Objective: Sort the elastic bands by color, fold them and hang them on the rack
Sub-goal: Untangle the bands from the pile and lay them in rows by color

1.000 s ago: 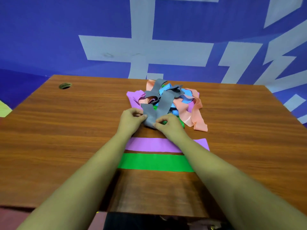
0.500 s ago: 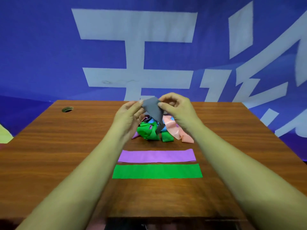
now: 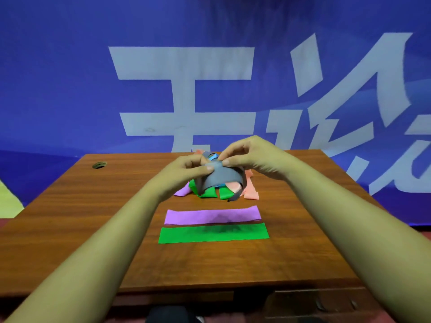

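Blue wall cloth (image 3: 70, 78) with big pale letters hangs behind the brown desk (image 3: 70, 217). One second back, both hands were low on the pile of bands (image 3: 211, 193), pinching a grey band (image 3: 221, 180) that lay on top. Now they have lifted it.

The left hand (image 3: 186, 169) and the right hand (image 3: 251, 155) each keep a pinching grip on its top edge. The band hangs between them in a curve, just above the pile. One grey end still dangles at 5 o'clock of the pile and looks to touch the desk.

The pile sits at 12 o'clock of two flat bands. One is a purple band (image 3: 212, 217), and a green band (image 3: 213, 233) lies at 6 o'clock of it. A hole (image 3: 99, 164) is at 10 o'clock on the desk.

So the grey one is nearly free of the mess, I think. It likely gets its own row next. No rack shows, so hanging looks far off.
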Demonstrator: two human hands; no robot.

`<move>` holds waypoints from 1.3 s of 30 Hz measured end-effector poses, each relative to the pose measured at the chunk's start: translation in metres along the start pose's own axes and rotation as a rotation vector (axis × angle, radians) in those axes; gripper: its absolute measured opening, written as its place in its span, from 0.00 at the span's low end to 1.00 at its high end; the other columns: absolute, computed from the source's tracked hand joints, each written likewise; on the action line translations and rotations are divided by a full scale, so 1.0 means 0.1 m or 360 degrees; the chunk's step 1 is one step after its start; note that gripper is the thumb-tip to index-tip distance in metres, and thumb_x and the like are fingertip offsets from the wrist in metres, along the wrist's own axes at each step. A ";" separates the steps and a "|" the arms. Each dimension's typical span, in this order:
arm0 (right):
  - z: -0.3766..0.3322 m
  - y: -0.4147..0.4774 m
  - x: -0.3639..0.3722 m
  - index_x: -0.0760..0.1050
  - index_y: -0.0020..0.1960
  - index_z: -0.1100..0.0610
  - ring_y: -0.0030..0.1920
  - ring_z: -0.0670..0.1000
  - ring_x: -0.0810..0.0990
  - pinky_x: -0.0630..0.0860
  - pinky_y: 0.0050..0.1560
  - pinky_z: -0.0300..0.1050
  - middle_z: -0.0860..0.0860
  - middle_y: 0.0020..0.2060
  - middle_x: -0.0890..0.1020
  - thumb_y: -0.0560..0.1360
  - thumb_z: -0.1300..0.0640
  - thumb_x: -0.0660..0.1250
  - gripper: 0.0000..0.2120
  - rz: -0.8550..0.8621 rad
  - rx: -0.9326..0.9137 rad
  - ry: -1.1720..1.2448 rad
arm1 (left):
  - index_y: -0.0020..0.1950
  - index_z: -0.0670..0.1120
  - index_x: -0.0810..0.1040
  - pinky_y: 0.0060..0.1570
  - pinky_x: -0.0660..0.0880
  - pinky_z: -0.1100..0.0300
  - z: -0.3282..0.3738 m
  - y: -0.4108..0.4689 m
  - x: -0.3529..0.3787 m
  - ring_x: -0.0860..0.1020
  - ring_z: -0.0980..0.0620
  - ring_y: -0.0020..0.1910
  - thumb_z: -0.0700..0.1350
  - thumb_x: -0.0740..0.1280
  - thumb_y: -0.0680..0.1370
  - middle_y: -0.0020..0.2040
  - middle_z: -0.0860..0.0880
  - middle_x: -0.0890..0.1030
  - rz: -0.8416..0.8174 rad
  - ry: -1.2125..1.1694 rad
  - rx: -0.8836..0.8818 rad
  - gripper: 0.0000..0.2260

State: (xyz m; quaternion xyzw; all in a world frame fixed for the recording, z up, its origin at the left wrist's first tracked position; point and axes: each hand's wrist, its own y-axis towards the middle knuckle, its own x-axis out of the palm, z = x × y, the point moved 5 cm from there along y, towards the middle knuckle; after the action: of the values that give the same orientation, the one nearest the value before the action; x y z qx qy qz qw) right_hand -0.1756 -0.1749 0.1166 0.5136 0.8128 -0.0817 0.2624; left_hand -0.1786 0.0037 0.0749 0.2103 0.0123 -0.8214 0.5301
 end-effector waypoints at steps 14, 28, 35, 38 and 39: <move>0.99 -0.75 0.45 0.76 0.50 0.69 0.38 0.52 0.76 0.74 0.37 0.40 0.59 0.39 0.79 0.73 0.57 0.74 0.16 -0.0770 0.0703 -0.0086 | 0.42 0.39 0.76 0.21 0.56 0.65 -0.64 -0.77 0.22 0.61 0.54 0.22 0.47 0.69 0.78 0.27 0.48 0.67 -0.0103 0.0152 -0.0483 0.11; 1.67 -1.08 0.37 0.84 0.55 0.52 0.64 0.53 0.78 0.73 0.66 0.48 0.54 0.61 0.81 0.70 0.68 0.74 0.17 -0.0058 0.0739 0.0594 | 0.52 0.40 0.80 0.46 0.78 0.60 -1.35 -1.28 -0.07 0.81 0.48 0.44 0.47 0.82 0.60 0.46 0.40 0.84 0.0343 -0.0332 -0.0648 0.24; 1.86 -1.24 0.45 0.82 0.54 0.60 0.59 0.57 0.81 0.70 0.69 0.57 0.59 0.55 0.84 0.69 0.72 0.72 0.15 0.0028 0.0883 0.0818 | 0.51 0.43 0.83 0.50 0.77 0.57 -1.46 -1.35 -0.13 0.81 0.51 0.45 0.34 0.72 0.74 0.49 0.42 0.85 0.0279 -0.0151 -0.0729 0.07; 1.88 -1.26 0.45 0.85 0.46 0.54 0.57 0.56 0.82 0.74 0.65 0.56 0.56 0.51 0.85 0.68 0.67 0.76 0.11 0.0085 0.0858 0.0473 | 0.43 0.47 0.83 0.40 0.73 0.59 -1.52 -1.39 -0.13 0.75 0.51 0.36 0.38 0.72 0.75 0.37 0.47 0.82 0.0259 0.0265 -0.0735 0.04; 1.87 -1.27 0.45 0.85 0.45 0.52 0.54 0.54 0.82 0.76 0.62 0.53 0.54 0.50 0.85 0.68 0.65 0.77 0.10 0.0120 0.0844 0.0320 | 0.43 0.47 0.82 0.35 0.72 0.61 -1.55 -1.40 -0.12 0.73 0.51 0.35 0.38 0.72 0.75 0.35 0.46 0.78 0.0251 0.0327 -0.0759 0.04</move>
State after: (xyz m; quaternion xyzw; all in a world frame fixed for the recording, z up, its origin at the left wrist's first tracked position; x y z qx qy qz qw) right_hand -0.2378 -0.2725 -0.0830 0.5996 0.7654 -0.2302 0.0399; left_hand -0.2448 0.1133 -0.0904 0.1621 0.2429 -0.7256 0.6231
